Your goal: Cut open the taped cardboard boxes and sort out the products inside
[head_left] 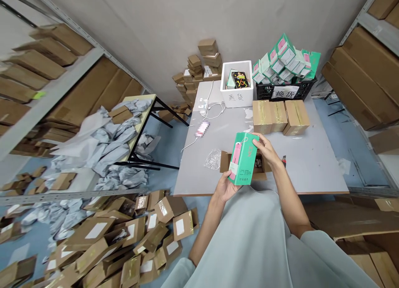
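Between my two hands I hold a green product box (247, 159) with a pink device pictured on its side, tilted above the table's front edge. My left hand (226, 187) grips its lower left corner. My right hand (266, 150) is closed on its upper right edge. Under the product box stands an open brown carton (226, 160), partly hidden by it; its contents are hard to make out. A crumpled clear plastic wrap (213, 159) lies left of the carton. Just right of my right wrist is a red and black tool (283, 160), partly covered by my arm.
At the table's (318, 163) back stand a white foam bin (237, 97), a black crate (269, 92) heaped with green boxes, and several taped cartons (296, 118). A white cable (218, 110) lies on the left. Opened cartons (93, 232) cover the floor; grey parcels (109, 148) fill a side table.
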Tool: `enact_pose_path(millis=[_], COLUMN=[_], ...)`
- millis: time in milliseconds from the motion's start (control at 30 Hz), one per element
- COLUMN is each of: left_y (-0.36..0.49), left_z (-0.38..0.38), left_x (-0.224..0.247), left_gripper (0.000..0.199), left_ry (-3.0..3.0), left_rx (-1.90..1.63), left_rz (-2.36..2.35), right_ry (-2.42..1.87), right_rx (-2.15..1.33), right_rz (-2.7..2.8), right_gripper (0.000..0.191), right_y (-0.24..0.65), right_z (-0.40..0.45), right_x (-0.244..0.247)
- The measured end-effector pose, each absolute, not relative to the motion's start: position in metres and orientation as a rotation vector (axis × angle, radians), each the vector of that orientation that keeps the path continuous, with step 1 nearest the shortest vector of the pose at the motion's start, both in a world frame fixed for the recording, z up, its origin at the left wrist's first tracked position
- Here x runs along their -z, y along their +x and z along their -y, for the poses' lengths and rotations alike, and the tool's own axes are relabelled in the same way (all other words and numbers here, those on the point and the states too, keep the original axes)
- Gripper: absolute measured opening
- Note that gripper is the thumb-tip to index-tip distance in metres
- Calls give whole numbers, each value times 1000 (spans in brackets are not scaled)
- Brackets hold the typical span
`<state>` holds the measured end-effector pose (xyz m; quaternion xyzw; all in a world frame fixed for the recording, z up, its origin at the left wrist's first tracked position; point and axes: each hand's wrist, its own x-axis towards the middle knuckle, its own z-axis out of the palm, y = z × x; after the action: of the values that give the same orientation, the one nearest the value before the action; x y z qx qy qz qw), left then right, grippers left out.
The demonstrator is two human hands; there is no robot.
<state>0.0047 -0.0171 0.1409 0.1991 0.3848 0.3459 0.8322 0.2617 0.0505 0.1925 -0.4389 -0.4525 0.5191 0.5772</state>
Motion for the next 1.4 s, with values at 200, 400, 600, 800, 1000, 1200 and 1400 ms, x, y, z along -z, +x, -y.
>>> enact_pose_path(millis=[200,400,600,800,1000,1200,1400], left_y=[12,2,-24,-41,-49,-64,-75], left_z=[21,34,47,52,55,56,55], left_x=[-151,-149,-134,-137,-149,-146,-146], left_gripper=[77,77,58,50,65,54,36], left_ry=[647,648,366,229,376,327,151], left_rx=[-862,-899,-901,-819,-999,-922,-692], left_rz=[-1012,-1114,-903,-802,-956,-942,-813], right_ry=[-1140,-1153,-1097,-1050,-1299,-1286,-1342], right_rx=[-1129,-1177,-1214,-1260,-1115,-1023,-897], right_rz=[1018,1043,1049,1060,983,1099,1190], right_gripper=[64,66,64,53,67,62,55], right_y=[251,236,229,204,178,173,190], right_z=[-57,-56,-49,-43,-37,-26,-16], right_x=[-178,-168,-172,-186,-190,-202,-206])
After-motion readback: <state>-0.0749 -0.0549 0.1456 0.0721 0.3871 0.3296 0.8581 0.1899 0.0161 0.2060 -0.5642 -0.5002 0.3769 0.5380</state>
